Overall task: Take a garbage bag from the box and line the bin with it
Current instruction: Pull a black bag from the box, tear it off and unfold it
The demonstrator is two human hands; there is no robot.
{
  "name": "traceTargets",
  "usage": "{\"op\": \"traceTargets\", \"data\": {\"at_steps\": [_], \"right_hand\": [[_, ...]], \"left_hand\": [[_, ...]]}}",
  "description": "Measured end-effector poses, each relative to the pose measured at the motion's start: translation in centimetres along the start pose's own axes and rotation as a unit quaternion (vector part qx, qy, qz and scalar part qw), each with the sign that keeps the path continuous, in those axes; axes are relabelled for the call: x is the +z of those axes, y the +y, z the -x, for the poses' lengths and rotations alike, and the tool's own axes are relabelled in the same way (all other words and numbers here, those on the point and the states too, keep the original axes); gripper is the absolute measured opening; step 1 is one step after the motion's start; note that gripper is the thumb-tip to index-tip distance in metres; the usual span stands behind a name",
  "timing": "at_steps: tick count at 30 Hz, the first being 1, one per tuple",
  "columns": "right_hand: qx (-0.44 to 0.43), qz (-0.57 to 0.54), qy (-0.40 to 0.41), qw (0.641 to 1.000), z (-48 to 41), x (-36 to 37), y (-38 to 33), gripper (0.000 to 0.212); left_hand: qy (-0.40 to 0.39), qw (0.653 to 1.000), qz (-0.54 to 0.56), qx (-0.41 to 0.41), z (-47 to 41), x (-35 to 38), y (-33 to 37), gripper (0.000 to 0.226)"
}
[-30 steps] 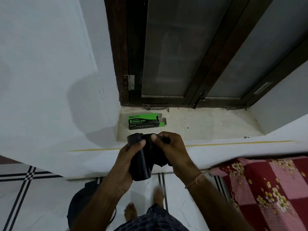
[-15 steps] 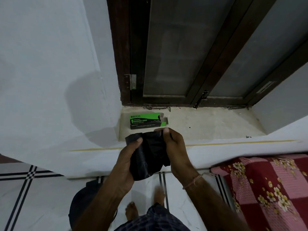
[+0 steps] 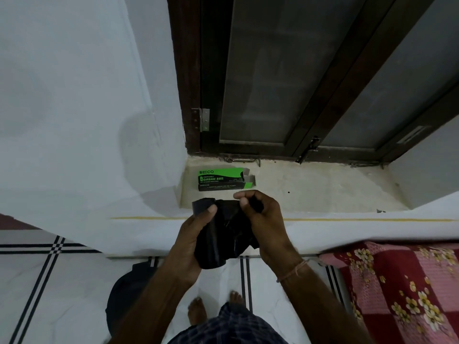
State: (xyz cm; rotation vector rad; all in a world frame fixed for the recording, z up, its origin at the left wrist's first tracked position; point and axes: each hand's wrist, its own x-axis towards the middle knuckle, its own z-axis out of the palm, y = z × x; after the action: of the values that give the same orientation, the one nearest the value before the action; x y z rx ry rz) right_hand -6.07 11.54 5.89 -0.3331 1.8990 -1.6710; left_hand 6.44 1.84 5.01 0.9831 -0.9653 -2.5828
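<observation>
A black roll of garbage bags (image 3: 218, 239) is held in front of me at waist height. My left hand (image 3: 191, 239) grips the roll from the left, thumb on its upper end. My right hand (image 3: 263, 219) pinches the loose black bag film at the roll's upper right. The green and black garbage bag box (image 3: 223, 179) lies on the window sill just beyond my hands, its right end flap open. A dark round bin (image 3: 129, 294) stands on the floor at lower left, mostly hidden by my left forearm.
The stone window sill (image 3: 323, 189) runs below a dark wooden window frame (image 3: 298, 145). A bed with a red and pink flowered cover (image 3: 397, 289) is at lower right. White floor tiles with black stripes (image 3: 49, 281) and my bare feet lie below.
My right hand has drawn the loose end of the bag slightly up and to the right off the roll. The left hand keeps its hold on the roll.
</observation>
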Motion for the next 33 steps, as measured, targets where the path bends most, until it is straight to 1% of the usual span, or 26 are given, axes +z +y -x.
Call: {"op": "traceTargets", "data": {"at_steps": [2, 5, 7, 11, 13, 15, 17, 19, 22, 24, 27, 30, 33], "right_hand": [[0.006, -0.003, -0.03, 1.0, -0.6, -0.3, -0.2, 0.022], [0.042, -0.027, -0.089, 0.995, -1.2, -1.0, -0.9, 0.029], [0.05, -0.03, -0.129, 0.99, -1.6, -1.6, -1.4, 0.03], [0.042, -0.017, -0.117, 0.992, -3.0, -3.4, -1.1, 0.021], [0.022, 0.015, -0.125, 0.992, -3.6, -4.4, -1.0, 0.012], [-0.007, 0.047, -0.13, 0.99, -4.5, -5.3, -0.8, 0.008], [-0.043, 0.068, -0.129, 0.988, -5.3, -6.0, -0.8, 0.013], [-0.069, 0.089, -0.129, 0.985, -5.9, -6.6, -0.9, 0.019], [-0.103, 0.121, -0.126, 0.979, -6.7, -7.2, -0.6, 0.017], [-0.08, 0.113, -0.127, 0.982, -6.3, -7.2, -0.5, 0.025], [0.002, 0.077, -0.161, 0.984, -5.5, -7.2, -0.9, 0.036], [0.039, 0.046, -0.163, 0.985, -5.4, -7.3, -1.1, 0.033], [0.046, 0.022, -0.166, 0.985, -5.4, -7.5, -1.0, 0.03]], "left_hand": [[0.012, 1.0, 0.006, 0.012, -0.4, 0.4, 0.0, 0.052], [0.025, 0.999, 0.016, 0.025, -1.0, 1.0, 0.0, 0.05], [0.033, 0.999, 0.022, 0.023, -1.3, 1.7, -0.1, 0.047], [0.033, 0.998, 0.049, 0.008, -1.6, 3.8, -0.3, 0.042], [0.031, 0.998, 0.062, 0.0, -1.5, 4.4, -0.3, 0.037], [0.045, 0.997, 0.062, -0.009, -1.8, 4.9, -0.6, 0.04], [0.055, 0.997, 0.059, -0.016, -2.0, 5.3, -0.8, 0.045], [0.05, 0.997, 0.055, -0.014, -2.2, 5.9, -1.1, 0.046], [0.057, 0.997, 0.055, -0.004, -2.6, 6.7, -1.4, 0.047], [0.053, 0.997, 0.054, 0.008, -2.7, 7.0, -1.7, 0.05], [0.046, 0.998, 0.041, 0.023, -2.7, 7.2, -2.2, 0.045], [0.053, 0.997, 0.011, 0.047, -2.8, 7.0, -2.8, 0.045], [0.069, 0.996, -0.005, 0.049, -2.8, 7.2, -3.0, 0.043]]}}
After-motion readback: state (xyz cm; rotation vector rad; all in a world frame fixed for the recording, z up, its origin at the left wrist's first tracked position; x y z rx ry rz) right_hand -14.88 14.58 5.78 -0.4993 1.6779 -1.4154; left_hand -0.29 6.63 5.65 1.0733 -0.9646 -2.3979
